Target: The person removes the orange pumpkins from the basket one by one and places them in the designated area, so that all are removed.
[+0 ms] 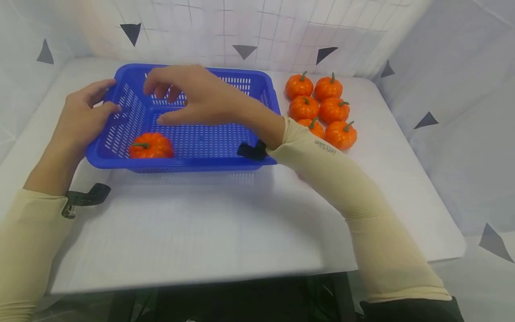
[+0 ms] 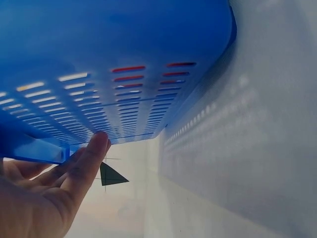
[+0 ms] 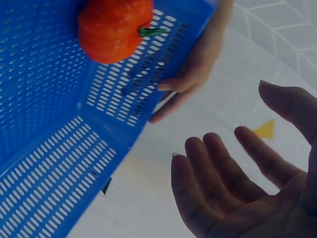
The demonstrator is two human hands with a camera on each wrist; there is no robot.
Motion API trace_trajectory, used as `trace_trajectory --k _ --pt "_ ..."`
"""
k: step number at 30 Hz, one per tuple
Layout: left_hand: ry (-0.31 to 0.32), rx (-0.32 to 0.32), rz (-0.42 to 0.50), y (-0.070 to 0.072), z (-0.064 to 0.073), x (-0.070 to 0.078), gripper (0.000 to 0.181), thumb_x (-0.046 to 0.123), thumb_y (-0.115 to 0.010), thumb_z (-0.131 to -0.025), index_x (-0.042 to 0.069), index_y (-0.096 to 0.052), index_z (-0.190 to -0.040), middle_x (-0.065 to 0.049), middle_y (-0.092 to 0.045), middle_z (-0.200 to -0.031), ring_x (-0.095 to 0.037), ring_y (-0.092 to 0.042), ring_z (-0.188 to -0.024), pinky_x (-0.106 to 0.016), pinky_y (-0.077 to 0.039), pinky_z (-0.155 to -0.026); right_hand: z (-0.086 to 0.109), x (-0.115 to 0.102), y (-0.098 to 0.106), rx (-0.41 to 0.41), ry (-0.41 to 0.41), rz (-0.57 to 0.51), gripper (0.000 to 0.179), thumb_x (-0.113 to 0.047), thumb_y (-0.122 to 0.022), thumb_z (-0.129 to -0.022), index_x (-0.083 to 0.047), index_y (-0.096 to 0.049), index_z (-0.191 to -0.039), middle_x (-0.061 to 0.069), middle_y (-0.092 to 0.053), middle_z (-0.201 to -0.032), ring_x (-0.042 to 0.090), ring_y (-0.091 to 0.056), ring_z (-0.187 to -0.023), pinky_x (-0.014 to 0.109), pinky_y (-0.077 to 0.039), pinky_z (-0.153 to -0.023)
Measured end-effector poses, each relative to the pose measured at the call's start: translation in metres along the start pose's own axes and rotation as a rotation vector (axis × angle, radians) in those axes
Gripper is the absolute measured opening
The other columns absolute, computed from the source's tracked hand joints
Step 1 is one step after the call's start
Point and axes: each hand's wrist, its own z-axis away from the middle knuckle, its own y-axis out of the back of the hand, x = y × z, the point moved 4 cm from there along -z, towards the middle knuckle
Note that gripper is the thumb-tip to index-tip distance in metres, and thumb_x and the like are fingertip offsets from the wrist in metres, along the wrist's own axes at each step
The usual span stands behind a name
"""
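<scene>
A blue plastic basket with slotted walls stands on the white table. My left hand grips its left rim, with thumb and fingers at the edge; in the left wrist view the fingers lie against the outer side of the basket wall. One small orange pumpkin with a green stem rests inside, in the near left corner. Above the middle of the basket hovers my right hand, holding nothing, its fingers loosely bent and thumb apart, as the right wrist view also shows.
To the right of the basket, several more orange pumpkins sit close together in two columns. A white gridded wall with dark triangle marks rises behind the table. The table's front edge lies toward me.
</scene>
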Motion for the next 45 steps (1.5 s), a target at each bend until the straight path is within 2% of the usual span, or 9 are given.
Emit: trace_trajectory --k 11,18,28,35,41,45 --pt "0.004 0.009 0.025 0.005 0.005 -0.006 0.060 0.026 -0.050 -0.106 0.035 -0.034 -0.164 -0.003 -0.030 -0.168 -0.028 -0.029 -0.153 -0.049 -0.029 -0.120 -0.048 0.023 -0.038 -0.179 -0.049 0.032 0.045 -0.032 -0.074 -0.098 -0.015 -0.063 -0.137 -0.004 -0.063 -0.135 0.008 -0.054 -0.121 0.016 -0.042 -0.100" --pt "0.022 0.020 -0.004 0.008 0.009 -0.009 0.060 0.028 -0.048 -0.107 0.036 -0.032 -0.164 -0.002 -0.027 -0.169 -0.032 -0.028 -0.153 -0.055 -0.033 -0.115 -0.064 0.027 -0.059 -0.324 -0.022 0.082 0.049 -0.031 -0.074 -0.098 -0.016 -0.060 -0.142 -0.003 -0.060 -0.142 0.007 -0.049 -0.130 0.017 -0.040 -0.103" --pt "0.025 0.028 0.013 0.010 0.008 -0.009 0.061 0.027 -0.049 -0.106 0.035 -0.033 -0.164 -0.001 -0.027 -0.169 -0.029 -0.027 -0.154 -0.053 -0.029 -0.118 -0.074 0.039 -0.068 -0.404 -0.009 0.105 0.056 -0.032 -0.076 -0.097 -0.020 -0.056 -0.148 -0.005 -0.057 -0.145 0.009 -0.049 -0.130 0.019 -0.043 -0.101" --pt "0.008 0.029 0.015 0.009 0.005 -0.004 0.060 0.026 -0.049 -0.106 0.034 -0.034 -0.164 -0.001 -0.029 -0.168 -0.026 -0.026 -0.154 -0.052 -0.027 -0.120 -0.074 0.041 -0.085 -0.538 0.004 0.099 0.077 -0.035 -0.075 -0.096 -0.028 -0.037 -0.163 -0.010 -0.044 -0.158 0.006 -0.043 -0.139 0.021 -0.038 -0.110" --pt "-0.010 0.021 0.067 0.004 0.000 0.001 0.060 0.021 -0.050 -0.105 0.030 -0.036 -0.163 -0.002 -0.031 -0.168 -0.023 -0.027 -0.154 -0.047 -0.027 -0.121 -0.068 0.041 -0.100 -0.590 0.048 0.161 0.068 -0.031 -0.067 -0.102 -0.026 -0.037 -0.163 -0.012 -0.045 -0.157 0.003 -0.042 -0.136 0.013 -0.025 -0.112" --pt "-0.030 0.017 0.088 0.000 -0.003 0.003 0.060 0.019 -0.049 -0.105 0.028 -0.037 -0.163 -0.003 -0.032 -0.167 -0.022 -0.028 -0.153 -0.045 -0.028 -0.120 -0.066 0.044 -0.103 -0.600 0.042 0.200 0.067 -0.024 -0.066 -0.103 -0.024 -0.037 -0.163 -0.011 -0.045 -0.156 0.004 -0.041 -0.136 0.013 -0.023 -0.113"
